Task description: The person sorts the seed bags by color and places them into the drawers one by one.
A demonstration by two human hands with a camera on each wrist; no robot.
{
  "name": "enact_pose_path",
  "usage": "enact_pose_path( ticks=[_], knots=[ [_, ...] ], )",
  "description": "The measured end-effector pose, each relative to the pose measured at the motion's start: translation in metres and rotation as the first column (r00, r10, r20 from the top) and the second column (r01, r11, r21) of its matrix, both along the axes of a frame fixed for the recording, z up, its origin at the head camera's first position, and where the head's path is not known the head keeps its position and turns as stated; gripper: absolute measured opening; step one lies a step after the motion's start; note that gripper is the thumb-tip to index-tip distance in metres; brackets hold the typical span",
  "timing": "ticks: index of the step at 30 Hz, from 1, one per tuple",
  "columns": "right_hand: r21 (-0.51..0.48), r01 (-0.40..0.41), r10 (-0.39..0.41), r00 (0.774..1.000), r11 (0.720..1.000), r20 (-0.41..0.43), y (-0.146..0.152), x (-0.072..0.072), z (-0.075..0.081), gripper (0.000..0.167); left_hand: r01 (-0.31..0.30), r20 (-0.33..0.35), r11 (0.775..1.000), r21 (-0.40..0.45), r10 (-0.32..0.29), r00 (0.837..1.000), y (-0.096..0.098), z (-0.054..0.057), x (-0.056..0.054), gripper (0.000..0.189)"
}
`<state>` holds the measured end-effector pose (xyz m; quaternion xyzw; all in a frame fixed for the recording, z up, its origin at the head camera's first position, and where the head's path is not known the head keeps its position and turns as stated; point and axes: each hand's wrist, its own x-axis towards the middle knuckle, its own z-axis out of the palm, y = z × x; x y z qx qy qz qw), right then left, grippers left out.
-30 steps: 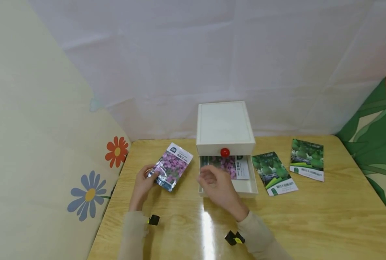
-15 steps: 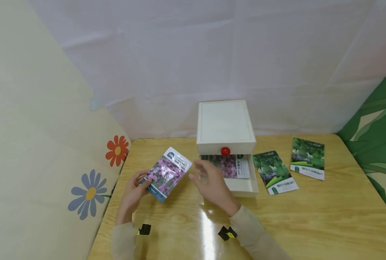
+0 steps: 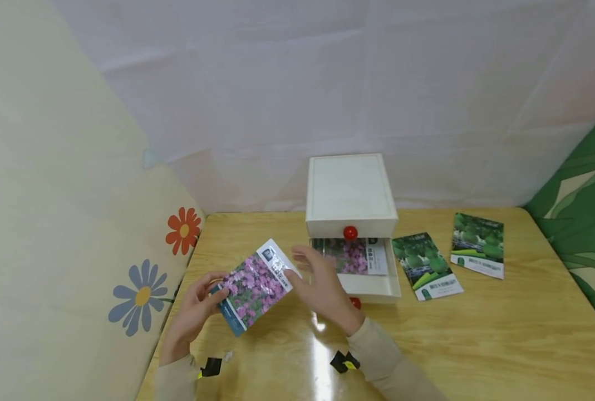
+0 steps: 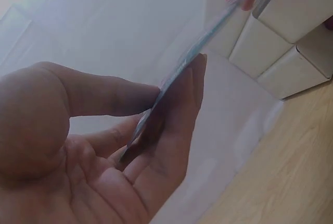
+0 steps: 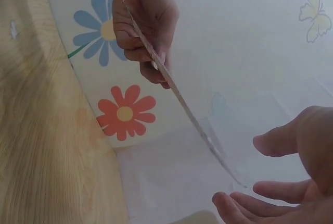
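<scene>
My left hand (image 3: 194, 306) pinches a seed packet (image 3: 257, 289) printed with pink-purple flowers by its blue end, thumb on the front and fingers behind. The left wrist view shows this packet (image 4: 195, 49) edge-on, tilted above the table. My right hand (image 3: 322, 284) is at the packet's white end. In the right wrist view that hand (image 5: 291, 177) has its thumb and fingers spread around the packet's tip, with a gap at the thumb. Behind it, a pulled-out lower drawer (image 3: 372, 287) holds another flower seed packet (image 3: 352, 257), partly covered by the hand.
The drawer belongs to a white box (image 3: 352, 186) with a red knob (image 3: 350, 233) on its upper drawer. Right of it, two green seed packets (image 3: 427, 266) lie on the wooden table (image 3: 477, 334). A flower-printed panel (image 3: 77, 195) borders the left side.
My left hand has brought the flower seed packet nearer and lifted it, turning its face toward the camera. My right hand has moved left from over the drawer to the packet's white end.
</scene>
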<state>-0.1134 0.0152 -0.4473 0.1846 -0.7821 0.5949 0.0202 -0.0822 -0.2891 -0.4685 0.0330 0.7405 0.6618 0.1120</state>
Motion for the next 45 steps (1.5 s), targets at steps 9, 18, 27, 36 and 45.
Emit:
enact_pose_path(
  ticks=[9, 18, 27, 36, 45],
  knots=[
    [-0.039, -0.011, 0.013, 0.999, 0.999, 0.045, 0.0, 0.007, 0.001, 0.049, 0.098, 0.023, 0.994, 0.048, -0.099, 0.995, -0.006, 0.005, 0.003, 0.038],
    [-0.002, 0.006, -0.005, 0.995, 1.0, 0.1, 0.007, 0.013, -0.001, 0.022, 0.122, -0.002, 0.991, 0.064, -0.122, 0.993, -0.004, 0.006, 0.003, 0.037],
    [-0.179, -0.042, 0.094, 0.951, 0.983, 0.293, 0.018, 0.026, 0.003, 0.014, 0.05, 0.012, 0.993, 0.107, -0.051, 0.999, 0.004, 0.011, 0.004, 0.046],
    [-0.241, 0.005, 0.061, 0.962, 0.971, 0.265, 0.024, 0.032, -0.002, 0.016, 0.008, -0.02, 0.988, 0.155, -0.005, 1.0, 0.016, 0.013, 0.009, 0.029],
    [-0.292, 0.065, 0.016, 0.963, 0.954, 0.268, 0.032, 0.036, -0.005, 0.019, -0.023, 0.009, 0.989, 0.147, 0.022, 1.0, 0.024, 0.007, 0.015, 0.016]
  ],
)
